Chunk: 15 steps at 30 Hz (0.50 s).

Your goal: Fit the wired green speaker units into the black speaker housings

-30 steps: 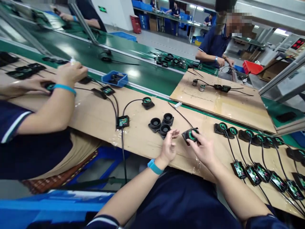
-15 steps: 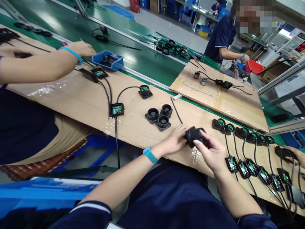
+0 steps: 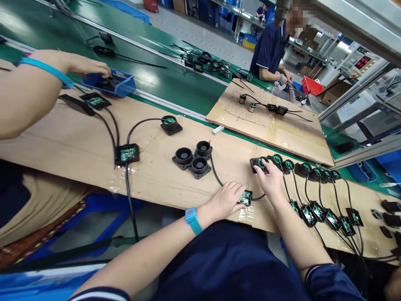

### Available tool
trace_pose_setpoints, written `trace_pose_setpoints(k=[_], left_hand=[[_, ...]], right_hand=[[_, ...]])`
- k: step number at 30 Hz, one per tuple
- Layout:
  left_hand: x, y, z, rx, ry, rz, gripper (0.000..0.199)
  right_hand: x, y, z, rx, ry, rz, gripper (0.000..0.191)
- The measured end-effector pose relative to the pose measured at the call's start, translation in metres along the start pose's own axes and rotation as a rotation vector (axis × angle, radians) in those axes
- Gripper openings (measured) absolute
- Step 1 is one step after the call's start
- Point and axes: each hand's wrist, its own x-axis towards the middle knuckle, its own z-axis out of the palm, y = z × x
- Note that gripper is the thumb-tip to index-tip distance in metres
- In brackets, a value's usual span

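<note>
My right hand (image 3: 272,177) is closed on a round black housing (image 3: 254,164) with a green ring-shaped board inside, at the left end of a row of similar housings (image 3: 303,168). Closer to me, my left hand (image 3: 226,201) grips a small open black box (image 3: 247,198) with a green circuit board in it. A short black cable (image 3: 258,197) runs from this box toward the right hand. Another cable (image 3: 216,170) leads away behind the left hand. Three empty black housings (image 3: 191,159) stand clustered to the left.
Several wired boxes (image 3: 332,219) lie on the cardboard (image 3: 150,179) at right. At left are a wired box (image 3: 128,154) and its housing (image 3: 170,124). A co-worker's hand (image 3: 84,65) is in a blue bin (image 3: 125,86). Another person (image 3: 270,50) works across the green belt (image 3: 175,90).
My hands have moved apart. The right has carried the housing away from me to the row's end; the left now holds the board box. The co-worker's hand has reached into the blue bin.
</note>
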Motion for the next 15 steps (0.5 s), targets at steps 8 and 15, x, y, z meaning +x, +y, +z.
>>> trace_pose_setpoints(k=[8,15], left_hand=[[0.009,0.025,-0.014,-0.065,-0.078,-0.121,0.045],[0.019,0.088,-0.104,-0.572,0.055,-0.318,0.069]], right_hand=[[0.021,-0.016,-0.018,0.059,-0.066,-0.027,0.036],[0.096,-0.124,-0.117,0.249,0.270,-0.043,0.043]])
